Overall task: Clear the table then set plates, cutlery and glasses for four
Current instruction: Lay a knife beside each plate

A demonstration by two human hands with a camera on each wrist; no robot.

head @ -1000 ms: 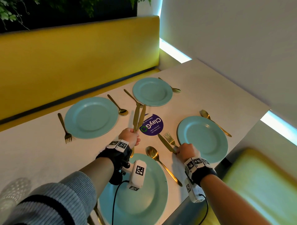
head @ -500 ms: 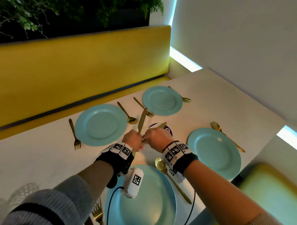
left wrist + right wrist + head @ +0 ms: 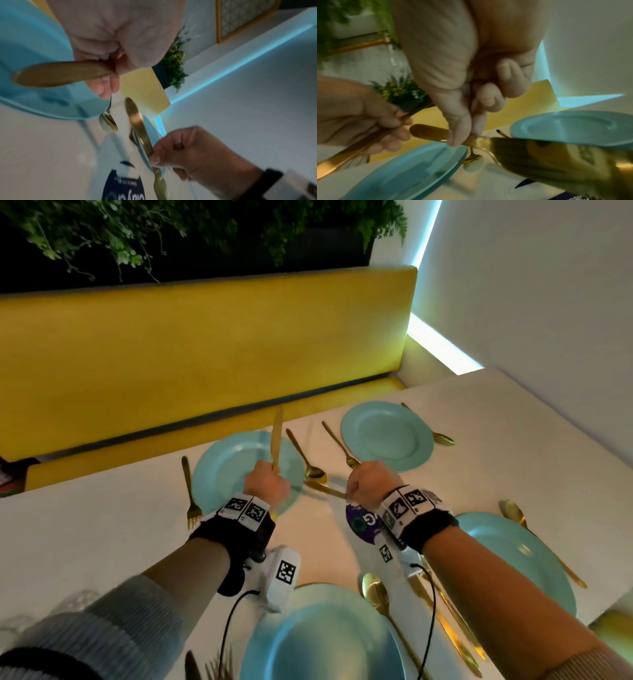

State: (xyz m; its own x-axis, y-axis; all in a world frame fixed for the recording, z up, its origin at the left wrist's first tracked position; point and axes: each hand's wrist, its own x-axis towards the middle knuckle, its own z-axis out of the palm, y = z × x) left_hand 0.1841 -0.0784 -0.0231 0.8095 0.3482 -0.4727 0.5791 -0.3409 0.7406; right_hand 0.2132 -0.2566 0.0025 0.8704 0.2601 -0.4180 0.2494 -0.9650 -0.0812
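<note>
A gold knife (image 3: 276,438) is standing nearly upright over the far-left teal plate (image 3: 226,470), the left hand (image 3: 267,482) grasping its handle in a curled fist, while a second gold knife (image 3: 323,489) is lying almost level above the middle of the tabletop (image 3: 85,529), the right hand (image 3: 368,482) pinching it between thumb and fingers. A gold spoon (image 3: 305,455) and a gold fork (image 3: 340,445) are lying on the tabletop between that plate and the far-right teal plate (image 3: 387,436). Two more teal plates are sitting along the near edge beside a purple round sticker (image 3: 363,523).
</note>
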